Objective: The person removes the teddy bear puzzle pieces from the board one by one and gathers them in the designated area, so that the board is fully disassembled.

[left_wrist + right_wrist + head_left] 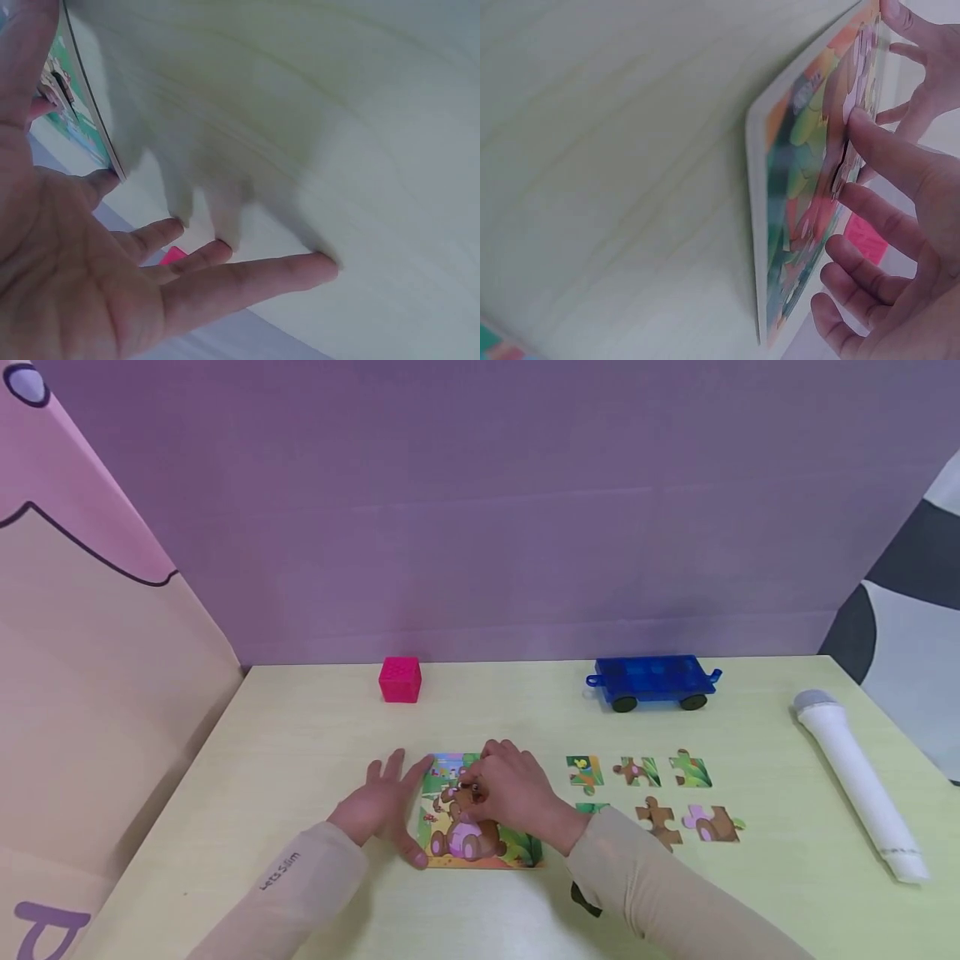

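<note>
A puzzle board (525, 852) with a printed brown bear lies flat on the table. My left hand (378, 806) is at its left side, fingers spread, with thumb and index fingertip against the board's edge. In the left wrist view the left hand's (82, 277) other fingertips rest on the tabletop. Over the board's upper middle, my right hand (517, 789) pinches a brown puzzle piece (474, 793) between thumb and index finger at the bear's head. The right wrist view shows the right hand (907, 232) low over the board, its other fingers curled; the piece is mostly hidden there.
Right of the board lie several loose puzzle pieces (690, 770), one partly under the right sleeve. A pink cube (401, 680) and a blue toy wagon (652, 679) stand at the back. A white microphone-shaped object (862, 785) lies far right. Something black (585, 900) shows beneath the right forearm.
</note>
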A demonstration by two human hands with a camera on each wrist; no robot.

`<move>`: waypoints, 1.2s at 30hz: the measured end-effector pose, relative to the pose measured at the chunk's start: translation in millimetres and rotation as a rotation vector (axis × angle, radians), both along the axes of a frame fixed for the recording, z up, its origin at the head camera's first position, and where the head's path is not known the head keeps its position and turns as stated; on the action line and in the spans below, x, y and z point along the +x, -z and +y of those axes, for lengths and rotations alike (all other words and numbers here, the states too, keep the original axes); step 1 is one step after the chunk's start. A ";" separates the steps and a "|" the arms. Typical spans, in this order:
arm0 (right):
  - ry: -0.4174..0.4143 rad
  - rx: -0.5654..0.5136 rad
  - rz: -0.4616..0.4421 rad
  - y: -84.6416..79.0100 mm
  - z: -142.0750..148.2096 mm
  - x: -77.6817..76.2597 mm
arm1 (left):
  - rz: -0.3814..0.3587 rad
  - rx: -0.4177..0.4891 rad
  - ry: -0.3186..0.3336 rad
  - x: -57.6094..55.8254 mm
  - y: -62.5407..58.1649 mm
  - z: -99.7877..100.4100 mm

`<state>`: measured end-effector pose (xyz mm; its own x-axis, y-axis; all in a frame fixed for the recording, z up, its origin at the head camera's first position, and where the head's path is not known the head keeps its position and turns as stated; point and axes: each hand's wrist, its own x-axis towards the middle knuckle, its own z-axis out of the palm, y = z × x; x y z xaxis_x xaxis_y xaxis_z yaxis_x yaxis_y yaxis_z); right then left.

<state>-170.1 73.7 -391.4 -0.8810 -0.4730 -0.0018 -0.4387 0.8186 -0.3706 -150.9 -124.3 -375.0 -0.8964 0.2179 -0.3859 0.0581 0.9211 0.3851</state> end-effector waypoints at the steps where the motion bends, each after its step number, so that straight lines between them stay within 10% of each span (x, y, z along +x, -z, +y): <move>1: -0.001 -0.001 -0.002 -0.3 -0.1 0.1 | -0.003 0.004 -0.005 0.2 0.1 0.2; 19: -0.026 -0.044 -0.006 -3.3 4.9 -9.7 | 0.004 -0.027 -0.013 1.8 -4.7 7.8; 36: 0.005 -0.126 0.009 -31.0 79.6 13.7 | 0.010 -0.042 0.006 2.4 -5.9 11.1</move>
